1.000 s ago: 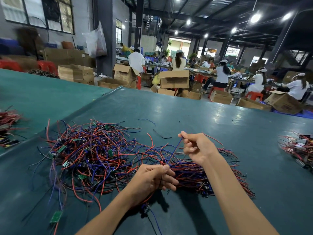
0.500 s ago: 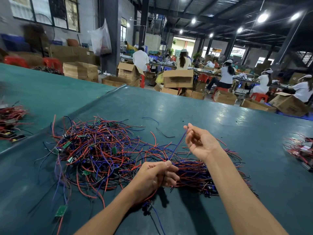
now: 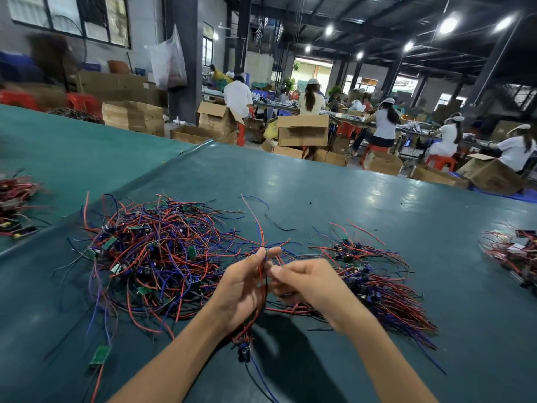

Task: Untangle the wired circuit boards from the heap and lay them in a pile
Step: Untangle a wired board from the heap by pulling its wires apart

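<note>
A tangled heap (image 3: 157, 254) of small green circuit boards with red and blue wires lies on the teal table at centre left. To its right lies a flatter pile (image 3: 377, 283) of wired boards with their wires running rightward. My left hand (image 3: 244, 289) is raised between the two and pinches a bunch of red and blue wires; a dark part (image 3: 243, 351) dangles from them below my wrist. My right hand (image 3: 305, 282) sits right beside it, fingers closed on the same wires near the top.
A loose green board (image 3: 100, 354) lies near the front left. More wire piles sit at the far left (image 3: 14, 205) and far right (image 3: 511, 251). The table's far edge (image 3: 319, 162) borders cardboard boxes and seated workers beyond.
My right hand came down and left from holding a blue wire stretched out, and now meets my left hand. My left hand rose slightly, and the wire ends now stick up above its fingers.
</note>
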### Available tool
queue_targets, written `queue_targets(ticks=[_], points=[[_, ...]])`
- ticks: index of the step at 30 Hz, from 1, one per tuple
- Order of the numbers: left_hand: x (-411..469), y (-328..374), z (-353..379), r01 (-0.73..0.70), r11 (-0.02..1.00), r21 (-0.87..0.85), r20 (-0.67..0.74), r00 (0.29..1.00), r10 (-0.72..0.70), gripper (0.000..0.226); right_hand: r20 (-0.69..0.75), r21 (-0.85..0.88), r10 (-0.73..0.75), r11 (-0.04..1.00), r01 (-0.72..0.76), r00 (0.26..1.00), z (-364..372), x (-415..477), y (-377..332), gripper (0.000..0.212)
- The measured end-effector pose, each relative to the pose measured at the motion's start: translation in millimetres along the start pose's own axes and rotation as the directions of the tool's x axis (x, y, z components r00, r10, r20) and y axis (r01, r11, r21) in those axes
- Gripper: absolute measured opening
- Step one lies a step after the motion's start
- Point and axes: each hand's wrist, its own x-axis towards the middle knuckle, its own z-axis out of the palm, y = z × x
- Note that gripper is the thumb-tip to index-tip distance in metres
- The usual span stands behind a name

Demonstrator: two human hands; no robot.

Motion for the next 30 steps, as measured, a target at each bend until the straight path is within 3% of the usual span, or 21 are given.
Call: queue_targets(ticks=[6,11,14,17,22,30], points=[[-3.1,-2.8,-3.2,0.043,0.989,0.138,-0.004,0.999,-0.043,0.037,-0.06,-0.039,-0.103,0.994,0.1,0.993,30.4,5.0,15.4,0.024],[-4.7,-2.7,2.7,-0.049,0.99,0.135,-0.108,0.992,0.064,0.033,-0.106,0.142,-0.036,0.988,0.051,0.994,47.0,4.6,19.2,0.034],[0.6,-3.2,1.0,-0.13,0.988,0.084,-0.226,0.963,0.145,0.033,-0.07,0.1,-0.061,0.993,0.068,0.996,54.8,-6.5,23.6,0.038],[3.1,-2.9,0.0,-0.186,0.976,0.118,-0.238,0.949,0.209,0.033,-0.048,0.113,-0.058,0.992,0.063,0.997,54.6,-19.6,28.1,0.035],[4.5,-2.8,-6.3,-0.209,0.955,0.209,-0.236,0.937,0.257,0.036,0.024,0.197,0.042,0.979,-0.045,0.999,46.6,-42.4,32.5,0.038],[4.8,-8.1,-7.4,-0.186,0.938,0.294,-0.196,0.948,0.25,0.036,0.034,0.159,0.269,0.949,-0.271,0.963,29.7,-56.4,26.0,0.047]])
